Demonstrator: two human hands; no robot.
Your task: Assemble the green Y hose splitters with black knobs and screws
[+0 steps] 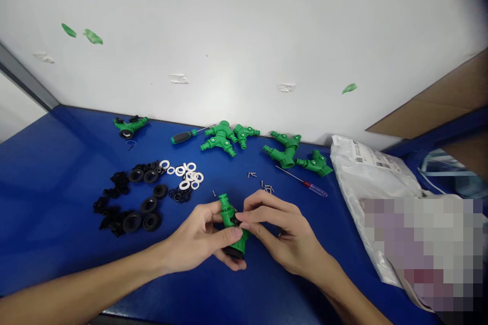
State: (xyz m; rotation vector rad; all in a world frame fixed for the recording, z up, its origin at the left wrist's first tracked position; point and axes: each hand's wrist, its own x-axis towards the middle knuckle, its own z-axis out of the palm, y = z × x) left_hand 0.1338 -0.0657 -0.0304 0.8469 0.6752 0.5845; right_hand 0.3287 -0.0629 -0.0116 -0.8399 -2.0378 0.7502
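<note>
Both hands meet over the blue table [57,172], near its front edge. The left hand [202,238] grips a green plastic fitting [231,221] around its body; the right hand [282,233] pinches its side. Black rings [133,203] and white washers [186,172] lie left of it, more green fittings [224,137] and 2 screwdrivers [186,136] along the back edge, a plastic bag [373,172] at the right edge.

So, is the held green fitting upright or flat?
Roughly upright: green fitting, narrow end up, black collar down, in left hand and right hand.
</note>
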